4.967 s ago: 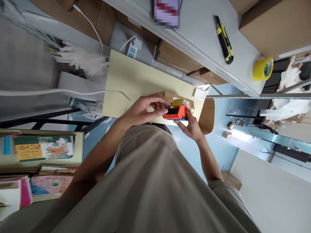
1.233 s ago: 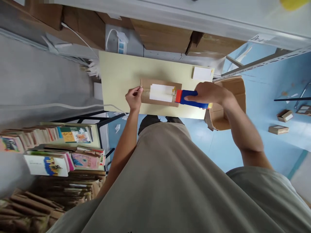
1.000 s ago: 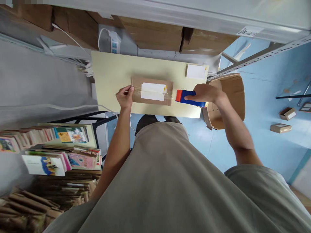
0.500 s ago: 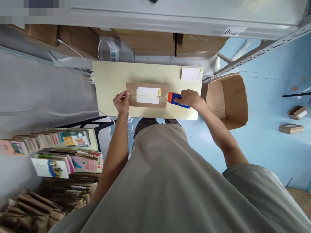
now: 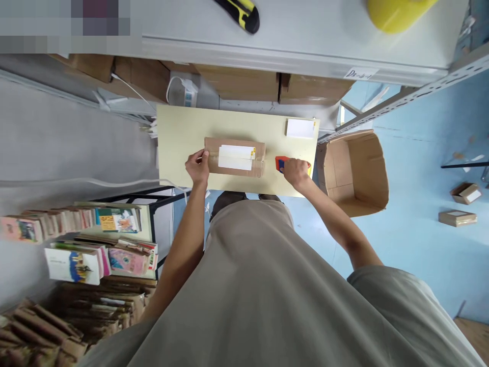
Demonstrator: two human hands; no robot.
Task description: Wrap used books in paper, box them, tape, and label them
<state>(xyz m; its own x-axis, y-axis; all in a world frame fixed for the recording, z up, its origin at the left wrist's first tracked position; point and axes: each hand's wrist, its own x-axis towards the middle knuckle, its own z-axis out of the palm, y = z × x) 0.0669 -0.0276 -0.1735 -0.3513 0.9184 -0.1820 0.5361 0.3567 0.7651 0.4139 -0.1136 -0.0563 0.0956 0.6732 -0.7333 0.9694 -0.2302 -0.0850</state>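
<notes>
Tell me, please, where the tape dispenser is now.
In the head view, the tape dispenser is in the right hand at the right end of the table, between the parcel and the open carton.

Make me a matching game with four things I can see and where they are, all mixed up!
Things:
1. package
2. tape gun
3. cutter
4. books

Places:
A. on the grey shelf
B. on the rack at the left
C. in the right hand
D. at the fingertips of the left hand

Right pairs: 1-D, 2-C, 3-A, 4-B
</notes>
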